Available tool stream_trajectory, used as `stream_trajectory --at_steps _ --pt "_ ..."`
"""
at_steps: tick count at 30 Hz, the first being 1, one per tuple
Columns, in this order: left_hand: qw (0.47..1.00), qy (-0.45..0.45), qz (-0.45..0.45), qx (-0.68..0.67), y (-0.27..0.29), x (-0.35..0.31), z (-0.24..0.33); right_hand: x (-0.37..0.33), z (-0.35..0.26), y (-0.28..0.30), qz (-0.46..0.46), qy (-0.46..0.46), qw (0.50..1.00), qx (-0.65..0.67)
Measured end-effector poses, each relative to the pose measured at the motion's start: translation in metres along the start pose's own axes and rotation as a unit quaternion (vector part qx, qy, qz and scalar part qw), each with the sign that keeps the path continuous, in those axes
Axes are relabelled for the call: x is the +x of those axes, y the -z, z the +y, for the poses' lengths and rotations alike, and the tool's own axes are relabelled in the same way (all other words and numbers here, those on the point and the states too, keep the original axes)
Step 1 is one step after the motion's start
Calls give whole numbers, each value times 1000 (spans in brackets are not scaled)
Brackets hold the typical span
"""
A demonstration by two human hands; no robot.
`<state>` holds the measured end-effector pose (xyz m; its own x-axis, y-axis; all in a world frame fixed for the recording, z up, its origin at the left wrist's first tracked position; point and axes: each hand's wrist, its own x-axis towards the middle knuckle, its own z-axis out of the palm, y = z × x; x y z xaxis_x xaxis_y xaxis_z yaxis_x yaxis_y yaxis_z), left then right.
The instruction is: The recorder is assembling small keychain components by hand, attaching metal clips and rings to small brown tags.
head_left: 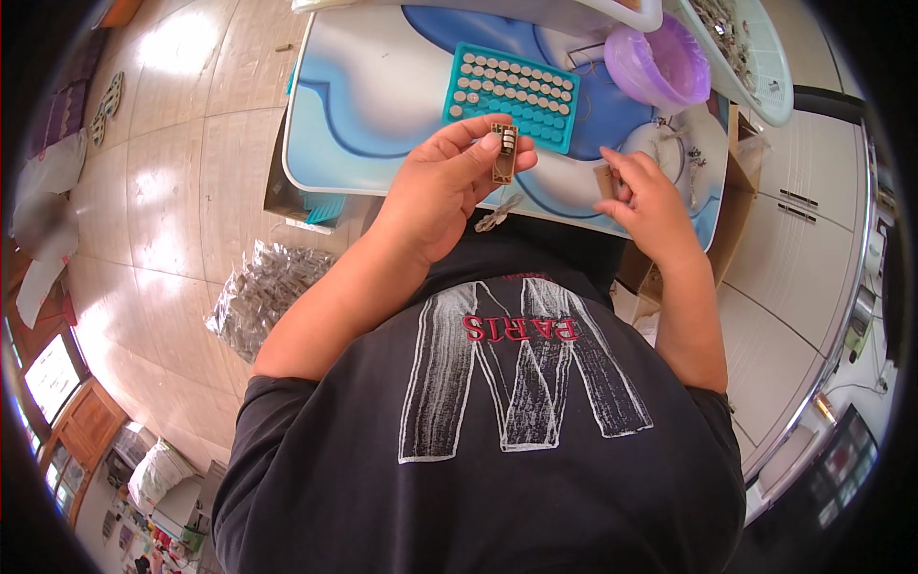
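Observation:
Between the thumb and fingers of my left hand [430,187] is a small narrow brown board [503,167] with gold-coloured edges and a dark and white part near its top. It is held upright over the table's near edge. To the right, my right hand [652,203] is closed in a pinch on a small tan, roughly cylindrical piece [604,180]. Just beyond my left hand lies a teal tray [449,96] with rows of round beige pieces; its nearer right pockets show only teal. Below my left hand, at the table's edge, is a small silvery-grey bundle [495,216].
The blue-and-white table [359,124] has a purple lined basin [660,67] at its far right, beside a pale green basket [765,57] of small parts. Loose wiry pieces [695,163] lie near my right hand. A clear bag of silvery parts [263,292] rests on the floor at left.

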<state>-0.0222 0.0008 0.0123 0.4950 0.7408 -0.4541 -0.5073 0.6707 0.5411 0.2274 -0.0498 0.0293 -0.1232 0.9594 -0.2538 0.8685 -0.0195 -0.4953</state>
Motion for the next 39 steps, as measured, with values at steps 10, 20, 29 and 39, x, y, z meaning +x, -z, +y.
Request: stream_trajectory --at_steps 10,20,29,39 --pt "998 35 -19 -44 -1 0 -4 2 -26 6 86 80 991 65" --pt "988 99 -61 -100 4 1 -9 18 -82 -11 200 201 955 84" --pt "990 97 -47 -90 1 -1 -9 21 -85 -16 192 197 960 49" --pt "985 -17 -59 160 -5 -8 -5 22 -79 -19 180 204 955 119"
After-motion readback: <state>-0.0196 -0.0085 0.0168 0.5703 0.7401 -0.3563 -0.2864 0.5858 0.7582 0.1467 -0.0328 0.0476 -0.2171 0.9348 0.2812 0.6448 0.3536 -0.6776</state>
